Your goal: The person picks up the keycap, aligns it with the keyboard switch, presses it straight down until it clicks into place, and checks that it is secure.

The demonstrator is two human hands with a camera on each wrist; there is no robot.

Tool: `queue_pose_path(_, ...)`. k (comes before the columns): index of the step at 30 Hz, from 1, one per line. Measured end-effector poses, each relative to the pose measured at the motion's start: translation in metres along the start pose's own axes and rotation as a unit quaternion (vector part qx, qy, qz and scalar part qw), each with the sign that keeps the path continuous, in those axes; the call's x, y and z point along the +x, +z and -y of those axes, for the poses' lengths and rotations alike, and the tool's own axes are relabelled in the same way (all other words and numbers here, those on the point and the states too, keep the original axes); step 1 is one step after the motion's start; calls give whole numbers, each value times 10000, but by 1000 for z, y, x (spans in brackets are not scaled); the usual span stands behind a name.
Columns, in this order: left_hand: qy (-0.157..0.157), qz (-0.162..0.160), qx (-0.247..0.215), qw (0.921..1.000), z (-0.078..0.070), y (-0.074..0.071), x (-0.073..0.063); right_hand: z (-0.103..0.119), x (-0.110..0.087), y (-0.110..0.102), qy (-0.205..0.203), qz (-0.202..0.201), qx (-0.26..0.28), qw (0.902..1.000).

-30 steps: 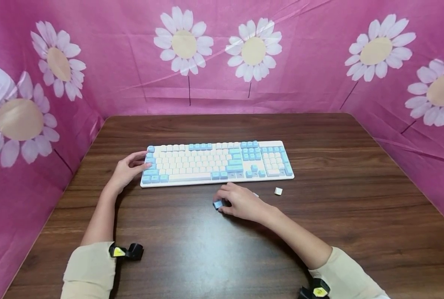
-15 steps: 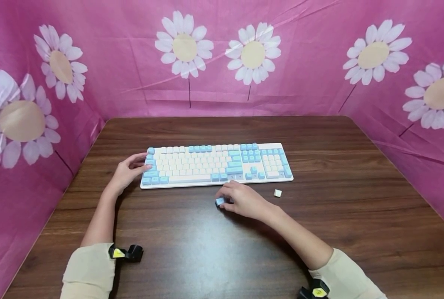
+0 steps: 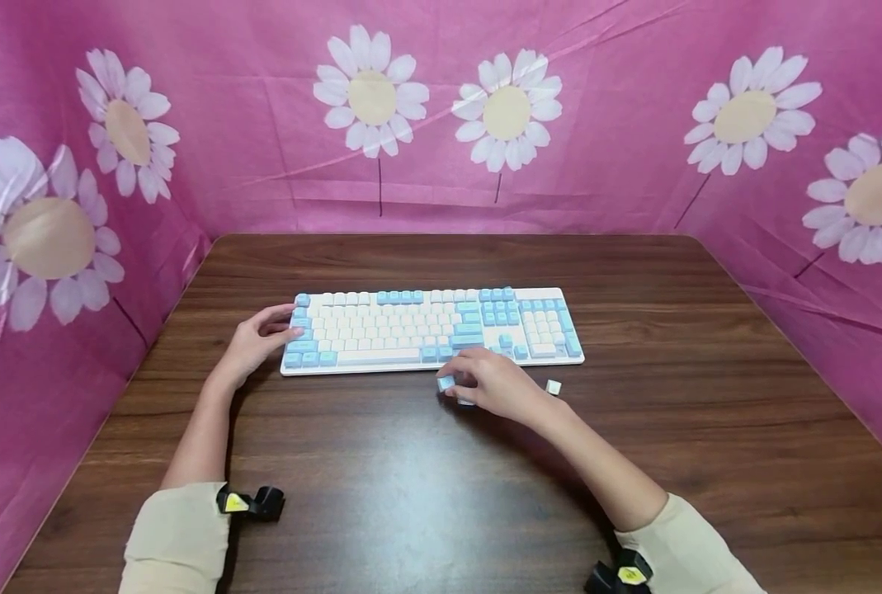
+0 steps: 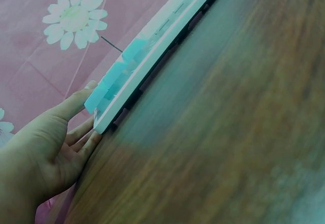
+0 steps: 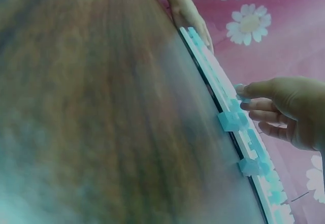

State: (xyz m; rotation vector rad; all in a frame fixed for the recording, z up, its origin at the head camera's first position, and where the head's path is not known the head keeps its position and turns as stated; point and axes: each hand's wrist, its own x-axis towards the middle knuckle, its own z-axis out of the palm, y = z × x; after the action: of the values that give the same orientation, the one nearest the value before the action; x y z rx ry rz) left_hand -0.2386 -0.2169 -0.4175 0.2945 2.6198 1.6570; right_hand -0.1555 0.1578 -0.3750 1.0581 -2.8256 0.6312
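A white and light-blue keyboard (image 3: pixel 381 330) lies across the table. My left hand (image 3: pixel 257 342) grips its left end; in the left wrist view the thumb lies on the blue keys (image 4: pixel 109 84) and the fingers are at the end edge. Just in front of the keyboard, my right hand (image 3: pixel 496 381) pinches a light-blue keycap (image 3: pixel 445 384) between thumb and fingertips. Beneath that hand lies another loose keycap (image 3: pixel 466 402), partly covered. Part of the keyboard's bottom row is hidden behind the right hand.
A loose white keycap (image 3: pixel 554 386) lies on the table in front of the number pad. The brown wooden table (image 3: pixel 381 495) meets a pink flowered cloth (image 3: pixel 441 198) at the back and sides. Black wrist-camera mounts (image 3: pixel 251 502) sit at both sleeves.
My right hand has moved away from me and slightly right, toward the keyboard's front edge, carrying the blue keycap. A loose keycap now shows under it. The left hand stays in place.
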Motion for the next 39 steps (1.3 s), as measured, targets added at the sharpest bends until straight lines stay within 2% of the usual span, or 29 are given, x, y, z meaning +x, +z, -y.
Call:
queue_pose_path(5,-31,8,-40,10000,0,0,0,-4,4,-2,134,-166,-10,9998)
queue_pose_path(14,-81,17,-86,9999,0,0,0,-15,7,-5,181,-768,-141,9968)
queue_pose_path(19,-85,17,-115,9999,-1,1,0,-22,7,-7,335,-1023,-205,9940)
queue_pose_path(29,-109,45,-114,9999,-3,0,0,-29,9,-2,595,-1027,-268,9926)
queue_pose_path(39,-86,23,-152,9998,-2,0,-1,-33,12,4,560,-1159,-340,9911)
